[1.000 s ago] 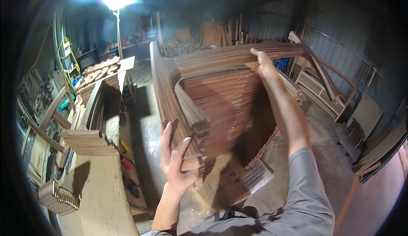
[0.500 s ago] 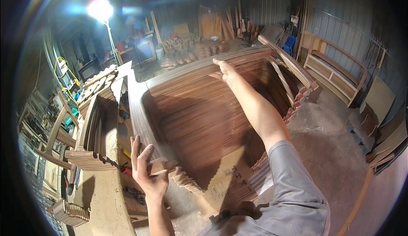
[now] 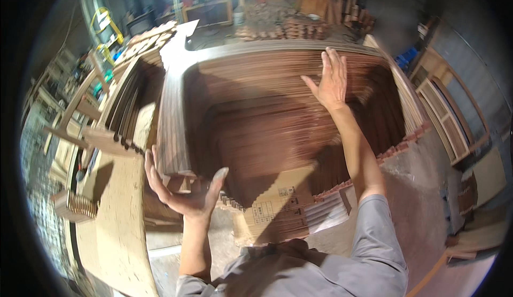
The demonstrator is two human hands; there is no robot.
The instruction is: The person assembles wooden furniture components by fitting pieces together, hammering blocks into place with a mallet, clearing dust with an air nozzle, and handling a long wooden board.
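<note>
Lying at 12 o'clock from the torso point(image 3: 299, 270): stack of U-shaped wooden frames point(image 3: 251, 86), far rail point(image 3: 256, 48) running 9 to 3 o'clock.
Right hand point(image 3: 332, 83), open, nearer the rail, at 1 o'clock; left hand point(image 3: 187, 198), open, by the left leg point(image 3: 172, 131), at 7 o'clock; contact cannot be told.

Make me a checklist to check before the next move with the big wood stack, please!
1. Left grip open: ok, thumb and fingers apart.
2. Right grip open: ok, fingers out straight, thumb spread.
3. Either grip touching the wood stack: cannot tell from this angle.
4. Cardboard away from both grips: ok.
5. Bench at left bare: not ok, wooden pieces lie there.
</note>
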